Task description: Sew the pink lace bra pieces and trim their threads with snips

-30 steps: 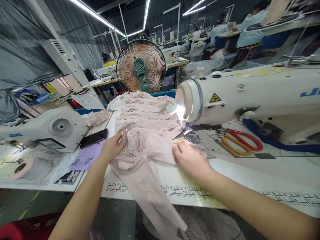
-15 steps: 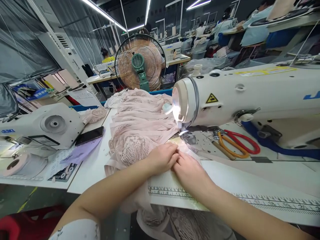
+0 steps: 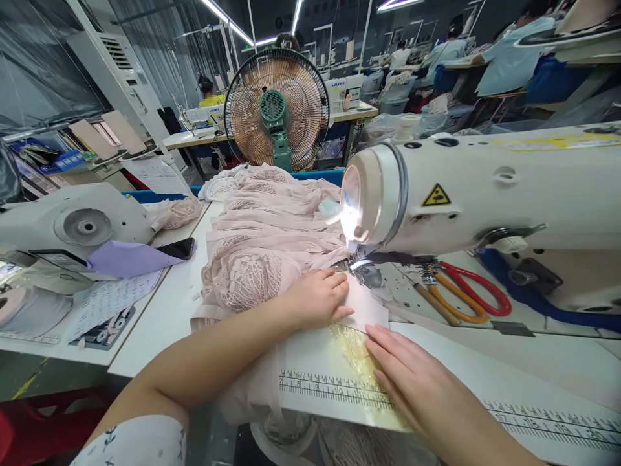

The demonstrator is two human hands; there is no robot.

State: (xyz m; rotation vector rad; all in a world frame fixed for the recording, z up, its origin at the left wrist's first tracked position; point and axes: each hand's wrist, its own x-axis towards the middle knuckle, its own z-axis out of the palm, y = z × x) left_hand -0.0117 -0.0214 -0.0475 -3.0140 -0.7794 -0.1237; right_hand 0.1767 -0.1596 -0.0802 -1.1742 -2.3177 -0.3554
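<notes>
Pale pink fabric (image 3: 363,304) lies flat at the foot of a white sewing machine (image 3: 451,194), its near end under the lit needle area. My left hand (image 3: 317,298) rests palm down on the left side of this piece, fingers stretched toward the needle. At its near right edge, my right hand (image 3: 412,369) lies with straight fingers, the tips touching the cloth and the table. A heap of pink lace garments (image 3: 257,259) spreads to the left of the machine, beside my left forearm. Neither hand grips anything that I can see.
Red-handled and orange-handled scissors (image 3: 470,291) lie on the machine bed. A printed ruler (image 3: 334,388) and yellowish tape (image 3: 356,349) run along the table front. At left are a second machine (image 3: 87,220), a phone (image 3: 179,249) and purple paper (image 3: 129,259). A fan (image 3: 276,110) stands behind.
My hands, earlier pinched together at the fabric near the needle, have parted and flattened. The right one has moved right and nearer to me. The purple paper at left has lifted over the phone.
</notes>
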